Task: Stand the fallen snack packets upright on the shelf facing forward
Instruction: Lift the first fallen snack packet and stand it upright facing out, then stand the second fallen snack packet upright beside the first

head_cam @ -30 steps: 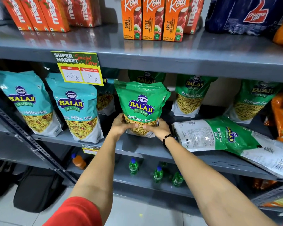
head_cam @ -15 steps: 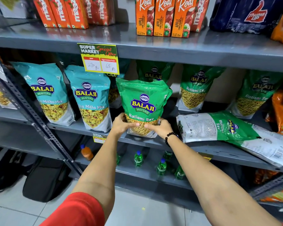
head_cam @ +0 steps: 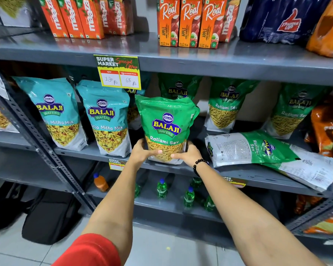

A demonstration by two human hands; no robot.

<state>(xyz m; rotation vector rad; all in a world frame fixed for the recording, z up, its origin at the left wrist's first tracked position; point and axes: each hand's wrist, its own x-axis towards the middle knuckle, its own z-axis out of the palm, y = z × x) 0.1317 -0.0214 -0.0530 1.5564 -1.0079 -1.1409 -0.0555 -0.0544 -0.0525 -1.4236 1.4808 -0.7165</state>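
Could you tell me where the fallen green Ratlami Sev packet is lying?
The fallen green Ratlami Sev packet lies flat on the middle grey shelf, right of the upright packet in both hands.

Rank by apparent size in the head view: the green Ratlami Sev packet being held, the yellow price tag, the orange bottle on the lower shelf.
1. Ratlami Sev packet
2. Price tag
3. Orange bottle, though it sits farther away.
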